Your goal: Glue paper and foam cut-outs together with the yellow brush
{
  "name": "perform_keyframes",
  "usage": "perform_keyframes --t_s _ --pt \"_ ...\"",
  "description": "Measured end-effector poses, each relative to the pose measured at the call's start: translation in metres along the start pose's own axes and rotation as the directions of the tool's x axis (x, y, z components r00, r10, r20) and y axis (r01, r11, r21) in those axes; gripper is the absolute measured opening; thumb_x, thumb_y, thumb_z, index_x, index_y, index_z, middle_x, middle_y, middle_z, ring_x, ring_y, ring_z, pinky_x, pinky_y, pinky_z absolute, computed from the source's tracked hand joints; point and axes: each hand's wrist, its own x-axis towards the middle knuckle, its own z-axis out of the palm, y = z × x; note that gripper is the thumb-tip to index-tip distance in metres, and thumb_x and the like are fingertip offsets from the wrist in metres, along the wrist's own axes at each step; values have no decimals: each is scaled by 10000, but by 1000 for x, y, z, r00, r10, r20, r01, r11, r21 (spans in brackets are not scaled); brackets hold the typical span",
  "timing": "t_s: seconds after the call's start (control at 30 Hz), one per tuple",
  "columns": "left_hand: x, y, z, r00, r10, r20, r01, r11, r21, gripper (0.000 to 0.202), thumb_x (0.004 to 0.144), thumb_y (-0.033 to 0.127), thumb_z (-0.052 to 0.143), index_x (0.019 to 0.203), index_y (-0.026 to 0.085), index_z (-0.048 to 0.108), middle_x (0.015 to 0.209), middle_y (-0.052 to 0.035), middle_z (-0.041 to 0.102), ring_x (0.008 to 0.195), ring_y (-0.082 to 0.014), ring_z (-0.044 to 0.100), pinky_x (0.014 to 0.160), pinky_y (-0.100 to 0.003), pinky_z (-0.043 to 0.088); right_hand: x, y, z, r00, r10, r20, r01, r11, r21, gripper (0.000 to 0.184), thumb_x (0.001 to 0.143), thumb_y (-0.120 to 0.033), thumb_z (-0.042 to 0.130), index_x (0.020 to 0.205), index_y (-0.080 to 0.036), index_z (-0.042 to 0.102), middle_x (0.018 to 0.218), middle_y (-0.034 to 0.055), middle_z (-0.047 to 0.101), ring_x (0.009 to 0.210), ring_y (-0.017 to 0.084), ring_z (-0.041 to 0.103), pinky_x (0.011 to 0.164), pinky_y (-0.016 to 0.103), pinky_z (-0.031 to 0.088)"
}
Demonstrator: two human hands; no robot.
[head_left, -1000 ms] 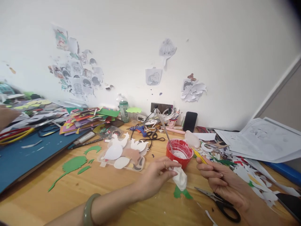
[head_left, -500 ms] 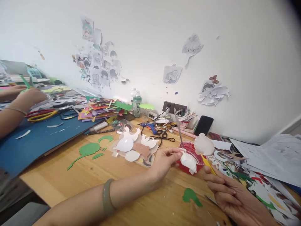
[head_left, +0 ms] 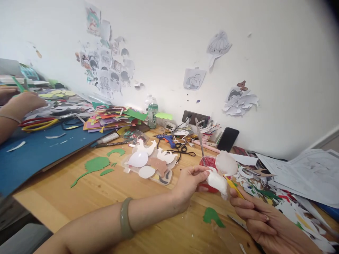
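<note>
My left hand (head_left: 189, 183) is closed, pinching a soft, crumpled white piece (head_left: 217, 181) between thumb and fingertips. My right hand (head_left: 255, 208) is closed around a slim yellow tool (head_left: 234, 186); whether it is a tweezer or a handle I cannot tell. A pale, rounded, scalloped-edge cutout (head_left: 226, 163) is at the tool's tip, close to the white piece. Behind the white piece is a red bowl (head_left: 209, 162), partly hidden, with a thin metal tool (head_left: 200, 139) standing in it. Below the hands, a green cutout (head_left: 212, 216) lies on the wooden table (head_left: 97, 211).
White and brown cutouts lie on a clear tray (head_left: 161, 181). Leaf-like green pieces (head_left: 96, 164) are left of it. A blue glue gun (head_left: 168, 140), bottle (head_left: 152, 114) and phone (head_left: 228, 139) stand behind. Paper scraps cover the right. A co-worker's hands (head_left: 23, 104) hold green-handled scissors at left.
My left hand has moved the white piece slightly right and nearer the yellow tool. The camera view has shifted a little. Both hands keep their hold.
</note>
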Motion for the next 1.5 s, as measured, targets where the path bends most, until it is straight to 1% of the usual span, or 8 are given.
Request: perform_keyframes --t_s 0.13,0.27,0.43,0.53,0.7,0.87,1.23,1.5 --pt "-2 1 1 1000 10 8 -10 1000 1 291 646 333 698 827 119 620 804 -40 614 709 -122 559 620 -210 423 1 -6 -9 999 32 30 -30 996 -87 386 626 102 573 833 -178 407 594 -97 307 322 -15 316 247 60 211" --pt "-4 0 3 1000 -1 21 2 1000 -7 289 636 326 708 816 116 625 797 -38 616 693 -113 551 647 -218 428 -2 -8 -13 1000 4 14 0 974 -229 498 507 72 710 854 -157 436 583 -107 301 325 -28 301 241 58 207" --pt "-4 -4 2 999 -22 27 21 1000 6 276 642 300 704 824 107 627 805 -44 619 701 -109 548 669 -225 430 -7 -9 -10 996 -79 -35 56 896 -440 380 545 -2 732 721 -166 437 566 -91 319 319 -27 275 221 68 206" --pt "-4 -7 0 999 -35 30 34 999 17 273 640 303 702 821 111 631 806 -42 620 704 -112 551 661 -220 426 -12 -14 -11 992 -112 -65 65 864 -499 411 509 -22 758 623 -177 395 543 -84 342 312 -31 257 211 64 203" --pt "-3 -8 0 998 -42 52 40 999 26 263 661 294 686 837 107 628 828 -52 622 707 -113 550 662 -224 426 -16 -21 -13 986 -158 -60 96 816 -570 380 456 -77 808 664 -141 497 526 -76 356 325 -32 264 212 57 203" --pt "-3 -9 0 997 -41 63 38 998 48 239 686 279 666 844 105 621 845 -56 619 721 -111 547 654 -215 420 -17 -19 -7 983 -167 -74 90 794 -601 366 431 -93 825 626 -121 516 513 -76 352 323 -43 243 213 49 184" --pt "-4 -6 -1 996 -26 82 25 1000 12 228 686 264 668 841 104 622 847 -62 614 744 -125 550 685 -243 424 -17 -23 -10 984 -162 -71 88 797 -598 296 518 -88 776 659 -127 519 542 -62 368 332 -35 254 221 51 190" --pt "-4 -4 0 996 -12 86 14 999 -28 242 673 254 686 855 106 626 859 -69 615 748 -130 556 705 -256 436 -23 -19 -2 977 -182 -115 75 790 -609 107 740 -47 547 704 -126 485 531 -67 322 320 -22 262 242 59 175"
